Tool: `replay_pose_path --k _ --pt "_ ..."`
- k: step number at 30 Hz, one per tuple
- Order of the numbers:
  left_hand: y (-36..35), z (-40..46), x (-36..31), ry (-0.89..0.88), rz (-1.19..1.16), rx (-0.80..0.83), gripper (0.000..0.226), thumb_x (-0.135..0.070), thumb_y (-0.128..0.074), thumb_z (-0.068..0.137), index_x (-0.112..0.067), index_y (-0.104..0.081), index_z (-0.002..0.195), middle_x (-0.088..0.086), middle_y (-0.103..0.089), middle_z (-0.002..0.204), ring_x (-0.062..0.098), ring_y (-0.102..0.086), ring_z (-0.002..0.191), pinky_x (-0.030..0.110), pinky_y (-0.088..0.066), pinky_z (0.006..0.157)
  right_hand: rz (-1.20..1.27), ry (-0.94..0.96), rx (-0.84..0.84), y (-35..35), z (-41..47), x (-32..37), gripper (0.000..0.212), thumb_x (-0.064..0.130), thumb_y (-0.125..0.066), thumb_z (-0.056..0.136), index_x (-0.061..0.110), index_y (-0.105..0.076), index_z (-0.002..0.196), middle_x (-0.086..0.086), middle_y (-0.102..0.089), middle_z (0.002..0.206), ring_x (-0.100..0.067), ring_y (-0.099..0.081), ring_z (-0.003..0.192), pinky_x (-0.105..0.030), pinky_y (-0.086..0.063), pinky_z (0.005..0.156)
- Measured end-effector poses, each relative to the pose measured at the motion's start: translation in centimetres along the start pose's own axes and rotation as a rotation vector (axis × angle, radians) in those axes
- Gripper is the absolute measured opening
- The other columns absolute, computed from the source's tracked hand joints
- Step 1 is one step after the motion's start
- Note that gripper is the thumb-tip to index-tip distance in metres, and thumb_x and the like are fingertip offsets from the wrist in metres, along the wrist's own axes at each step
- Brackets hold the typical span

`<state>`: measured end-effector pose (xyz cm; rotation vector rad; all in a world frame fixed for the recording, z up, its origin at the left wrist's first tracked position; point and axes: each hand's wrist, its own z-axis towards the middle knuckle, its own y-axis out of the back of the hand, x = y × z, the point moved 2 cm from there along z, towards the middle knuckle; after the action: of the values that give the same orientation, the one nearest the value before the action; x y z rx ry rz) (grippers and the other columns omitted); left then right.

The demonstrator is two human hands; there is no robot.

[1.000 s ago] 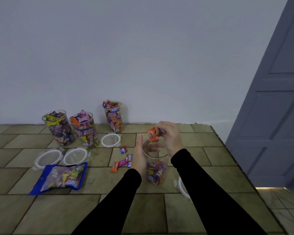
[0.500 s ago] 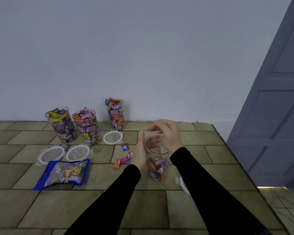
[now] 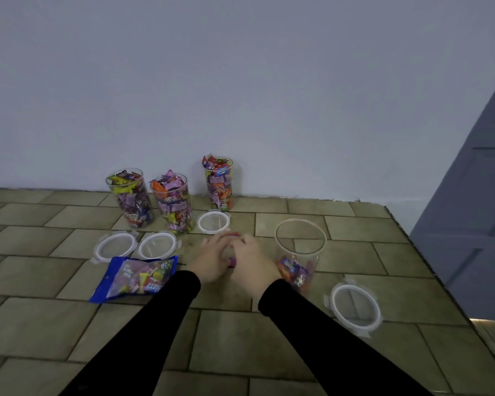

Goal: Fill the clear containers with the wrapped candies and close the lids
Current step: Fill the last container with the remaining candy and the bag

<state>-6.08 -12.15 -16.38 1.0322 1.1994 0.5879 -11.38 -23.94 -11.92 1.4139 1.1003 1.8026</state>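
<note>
While both hands are lying together over loose candies on the tiled table, left hand and right hand are curling round them. Just right, the part-filled container is standing upright, mouth up. Four lids are lying flat; three full containers are standing by the wall.

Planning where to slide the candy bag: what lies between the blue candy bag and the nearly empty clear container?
In the head view, both hands, left hand and right hand, gathering loose candies, lie between the blue candy bag and the nearly empty container.
</note>
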Motion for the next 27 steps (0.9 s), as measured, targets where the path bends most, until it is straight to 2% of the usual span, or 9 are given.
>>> replay_pose_path --k 3,6,8,10,12,15,21,24,27 --pt "-0.4 -0.2 1.0 -0.040 0.197 0.063 0.059 -0.018 -0.047 0.094 -0.032 -0.029 0.148 -0.008 -0.011 0.160 0.028 -0.031 0.132 0.032 -0.026 0.109 -0.255 -0.083 0.106 -2.6 0.0 -0.4 0.044 0.003 -0.033 0.097 0.001 -0.032 0.141 -0.020 -0.030 0.145 -0.035 -0.037 0.129 -0.040 -0.035 0.104" --pt "-1.5 0.0 2.0 0.001 0.269 0.128 0.057 -0.039 -0.038 0.099 -0.036 -0.015 0.152 -0.011 0.001 0.162 0.026 -0.028 0.134 0.038 -0.029 0.110 -0.298 -0.248 0.160 -4.9 0.3 -1.7 0.054 0.011 -0.028 0.100 0.008 -0.012 0.150 -0.020 -0.011 0.156 -0.038 -0.019 0.141 -0.049 -0.034 0.105" --pt "-1.9 0.1 2.3 0.022 0.318 0.109 0.064 -0.060 -0.018 0.094 -0.036 -0.010 0.153 -0.012 0.004 0.162 0.024 -0.028 0.135 0.038 -0.031 0.109 -0.307 -0.283 0.193 -6.0 0.6 -2.4 0.058 0.014 -0.027 0.100 0.012 -0.003 0.153 -0.016 -0.003 0.159 -0.038 -0.006 0.145 -0.053 -0.026 0.109" --pt "-1.9 0.3 2.3 -0.007 0.383 0.069 0.083 -0.068 0.004 0.078 -0.035 -0.008 0.153 -0.011 0.003 0.162 0.023 -0.032 0.133 0.038 -0.033 0.105 -0.341 -0.270 0.179 -6.5 1.2 -2.8 0.060 0.015 -0.028 0.099 0.013 -0.001 0.153 -0.015 -0.001 0.159 -0.036 -0.005 0.146 -0.054 -0.022 0.111" --pt "-2.1 1.0 2.4 -0.032 0.423 0.066 0.076 -0.065 0.000 0.086 -0.033 -0.008 0.154 -0.010 0.000 0.162 0.023 -0.034 0.132 0.037 -0.033 0.105 -0.370 -0.259 0.153 -6.4 1.9 -3.1 0.061 0.017 -0.029 0.098 0.015 -0.002 0.153 -0.014 -0.001 0.159 -0.034 -0.010 0.144 -0.052 -0.021 0.111" --pt "-2.5 1.8 2.6 -0.055 0.380 0.063 0.056 -0.048 -0.023 0.102 -0.029 -0.014 0.154 -0.009 -0.008 0.161 0.022 -0.033 0.132 0.035 -0.032 0.107 -0.301 -0.261 0.119 -6.6 2.9 -3.8 0.057 0.016 -0.032 0.097 0.018 -0.015 0.151 -0.013 -0.011 0.156 -0.032 -0.018 0.139 -0.047 -0.023 0.109" --pt "-2.5 2.2 2.3 -0.070 0.269 0.035 0.041 -0.029 -0.037 0.102 -0.018 -0.038 0.142 0.003 -0.034 0.146 0.027 -0.042 0.125 0.035 -0.036 0.100 -0.268 -0.291 0.007 -6.7 3.9 -3.7 0.036 0.015 -0.028 0.100 0.012 -0.037 0.135 -0.014 -0.038 0.134 -0.028 -0.045 0.117 -0.036 -0.040 0.093" --pt "-2.6 2.1 2.4 -0.024 0.189 0.018 0.030 -0.020 -0.040 0.100 -0.015 -0.045 0.129 0.007 -0.041 0.132 0.028 -0.049 0.115 0.039 -0.042 0.094 -0.325 -0.267 0.032 -6.3 4.3 -3.0 0.030 0.011 -0.025 0.101 0.006 -0.040 0.127 -0.018 -0.044 0.133 -0.028 -0.057 0.111 -0.034 -0.047 0.085" --pt "-2.8 1.9 2.2 0.026 0.166 0.005 0.023 -0.014 -0.039 0.099 -0.010 -0.047 0.120 0.010 -0.042 0.127 0.029 -0.052 0.105 0.037 -0.043 0.088 -0.358 -0.249 0.049 -6.2 4.3 -2.8 0.029 0.009 -0.024 0.102 0.003 -0.040 0.125 -0.019 -0.048 0.132 -0.028 -0.061 0.109 -0.033 -0.049 0.083"
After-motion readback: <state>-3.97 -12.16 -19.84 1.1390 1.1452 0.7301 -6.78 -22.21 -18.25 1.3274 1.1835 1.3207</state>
